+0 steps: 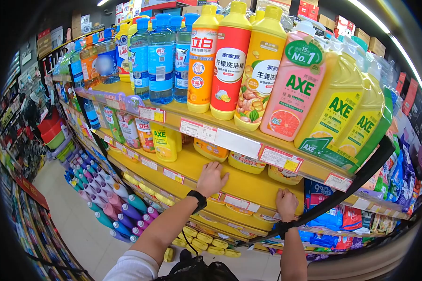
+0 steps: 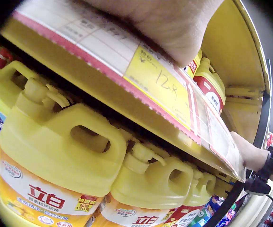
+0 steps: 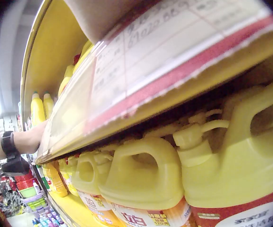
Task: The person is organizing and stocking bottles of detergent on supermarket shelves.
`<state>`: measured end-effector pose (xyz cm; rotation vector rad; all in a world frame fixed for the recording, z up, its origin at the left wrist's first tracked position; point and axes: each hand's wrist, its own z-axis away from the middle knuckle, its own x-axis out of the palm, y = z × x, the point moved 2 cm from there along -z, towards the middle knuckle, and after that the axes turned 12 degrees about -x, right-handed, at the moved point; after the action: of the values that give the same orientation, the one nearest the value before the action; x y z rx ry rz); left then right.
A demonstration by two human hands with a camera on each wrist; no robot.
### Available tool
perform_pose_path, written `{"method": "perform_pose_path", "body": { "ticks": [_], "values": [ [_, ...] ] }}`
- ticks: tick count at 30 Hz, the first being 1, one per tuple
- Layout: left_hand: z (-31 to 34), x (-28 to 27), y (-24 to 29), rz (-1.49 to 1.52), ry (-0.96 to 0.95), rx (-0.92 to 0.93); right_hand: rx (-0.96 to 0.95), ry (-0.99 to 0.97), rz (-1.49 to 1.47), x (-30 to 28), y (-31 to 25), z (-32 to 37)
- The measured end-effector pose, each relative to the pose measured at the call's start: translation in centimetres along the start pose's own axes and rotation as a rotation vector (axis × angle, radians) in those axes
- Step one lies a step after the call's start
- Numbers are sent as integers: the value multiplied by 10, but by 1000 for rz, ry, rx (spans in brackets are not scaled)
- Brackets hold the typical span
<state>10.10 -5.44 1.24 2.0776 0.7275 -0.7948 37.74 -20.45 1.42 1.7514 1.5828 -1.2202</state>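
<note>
While my left hand (image 1: 211, 178) lies flat, fingers spread, on the glossy yellow shelf (image 1: 248, 183), my right hand (image 1: 286, 203) rests bent-fingered by its paper price strip (image 1: 239, 202). I cannot tell whether it grips. Handled yellow detergent jugs (image 2: 61, 151) stand beneath.

At one o'clock in the head view, the pink bottle (image 1: 293, 93) reads "AXE" and its green tag (image 1: 304, 52) "No.1". The yellow bottles (image 1: 341, 112) at three o'clock also read "AXE". At twelve, the orange bottle (image 1: 202, 56) reads "立白". In the left wrist view, the yellow price tag (image 2: 161, 85) on the shelf edge (image 2: 65, 66) shows handwritten "12.8", and the jugs (image 2: 56, 161) at seven o'clock read "立白".
</note>
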Motion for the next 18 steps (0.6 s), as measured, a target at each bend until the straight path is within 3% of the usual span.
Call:
{"method": "perform_pose_path", "body": {
  "ticks": [18],
  "values": [
    [0, 0, 0, -20, -7, -13, 15, -17, 5, -2, -1, 0]
  ]
}}
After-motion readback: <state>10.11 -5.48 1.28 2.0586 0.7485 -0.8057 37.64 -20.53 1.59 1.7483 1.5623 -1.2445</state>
